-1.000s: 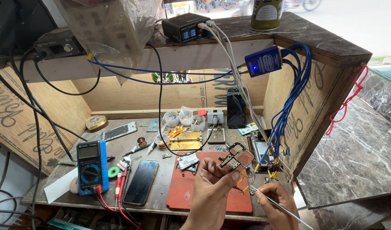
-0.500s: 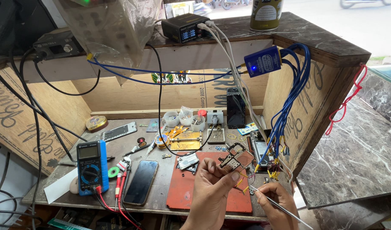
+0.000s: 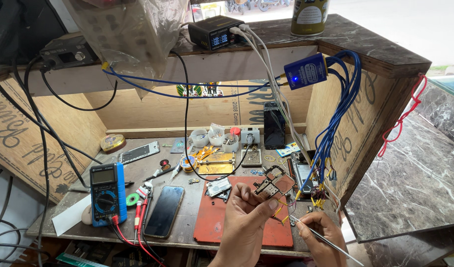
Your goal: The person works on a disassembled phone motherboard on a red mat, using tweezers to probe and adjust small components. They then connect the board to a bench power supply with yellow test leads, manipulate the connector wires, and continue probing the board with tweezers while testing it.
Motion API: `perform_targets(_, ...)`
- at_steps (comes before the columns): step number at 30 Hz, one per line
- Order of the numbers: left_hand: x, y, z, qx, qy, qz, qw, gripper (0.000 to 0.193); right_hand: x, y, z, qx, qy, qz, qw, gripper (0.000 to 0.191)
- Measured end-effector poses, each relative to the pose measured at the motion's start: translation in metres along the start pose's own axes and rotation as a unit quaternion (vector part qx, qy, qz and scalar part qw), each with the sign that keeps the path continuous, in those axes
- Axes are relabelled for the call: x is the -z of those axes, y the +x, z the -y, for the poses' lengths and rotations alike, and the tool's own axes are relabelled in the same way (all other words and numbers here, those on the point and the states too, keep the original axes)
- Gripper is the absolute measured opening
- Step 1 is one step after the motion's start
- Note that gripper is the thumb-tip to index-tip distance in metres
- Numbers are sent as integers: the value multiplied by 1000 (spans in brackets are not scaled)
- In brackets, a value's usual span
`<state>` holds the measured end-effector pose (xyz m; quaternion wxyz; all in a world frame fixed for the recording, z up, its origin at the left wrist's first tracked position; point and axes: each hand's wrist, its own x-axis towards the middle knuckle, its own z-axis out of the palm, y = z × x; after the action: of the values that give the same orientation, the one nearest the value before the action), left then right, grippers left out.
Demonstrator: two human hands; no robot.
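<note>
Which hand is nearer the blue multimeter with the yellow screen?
Left. The left hand holds a small circuit board right of the blue multimeter; the right hand is farther right still.

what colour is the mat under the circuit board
Reddish-orange mat, seen in the head view, beneath the circuit board.

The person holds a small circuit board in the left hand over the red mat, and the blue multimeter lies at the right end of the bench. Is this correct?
Not quite. The head view shows the blue multimeter at the left end of the bench, beside a dark phone. The rest holds: the left hand holds the small circuit board over the red mat.
</note>
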<state>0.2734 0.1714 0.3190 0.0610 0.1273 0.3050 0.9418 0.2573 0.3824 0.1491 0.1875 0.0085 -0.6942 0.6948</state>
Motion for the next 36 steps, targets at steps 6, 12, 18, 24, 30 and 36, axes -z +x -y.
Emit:
perform_targets(6, -2, 1, -1, 4, 10, -14, 1000, 45, 0, -1, 2, 1, -9, 2, 1000, 11)
perform_targets(12, -3, 1, -2, 7, 6, -14, 1000, 44, -1, -1, 5, -4, -7, 3, 1000, 11)
perform_targets(18, -3, 1, -2, 1, -7, 0, 1000, 43, -1, -1, 5, 3, -5, 3, 1000, 11)
perform_targets(24, -1, 0, -2, 1, 3, 3, 1000, 43, -1, -1, 5, 8, -1, 3, 1000, 11)
perform_targets(30, -1, -1, 0, 11, 1, 17, 1000, 40, -1, -1, 4, 10, 6, 5, 1000, 11)
perform_targets(36, 6, -3, 2, 19, 37, 0, 999, 39, -2, -3, 1, 13, 3, 1, 1000, 11)
